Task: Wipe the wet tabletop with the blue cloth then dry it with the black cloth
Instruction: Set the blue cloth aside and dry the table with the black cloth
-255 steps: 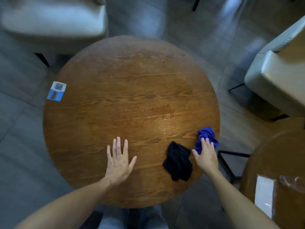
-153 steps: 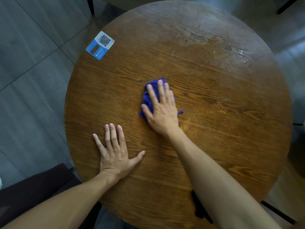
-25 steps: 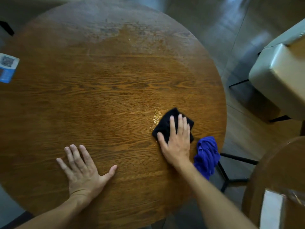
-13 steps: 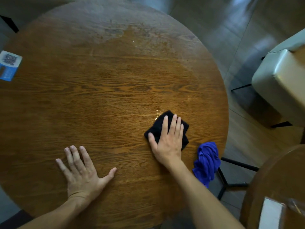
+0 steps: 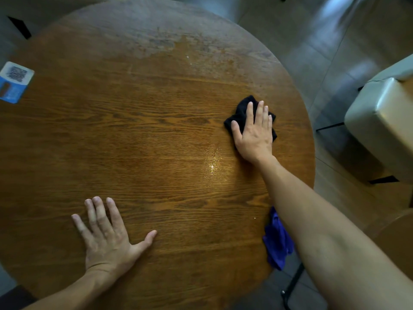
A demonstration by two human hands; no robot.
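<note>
My right hand (image 5: 254,133) lies flat on the black cloth (image 5: 242,108), pressing it against the round wooden tabletop (image 5: 145,135) near its right edge. The cloth shows past my fingers and thumb. A shiny wet patch (image 5: 212,164) glistens just left of my right wrist. The blue cloth (image 5: 276,242) lies bunched at the table's near right edge, partly hidden under my right forearm. My left hand (image 5: 107,233) rests palm down with fingers spread at the near left of the table, holding nothing.
A blue and white QR card (image 5: 14,81) is stuck at the table's left edge. A pale padded chair (image 5: 380,121) stands to the right, and another wooden table (image 5: 397,233) sits at the near right. Dull, lighter wood spreads across the far side of the tabletop.
My right hand has slid the black cloth away from me and to the right, toward the table's right edge. The left hand has stayed flat in place.
</note>
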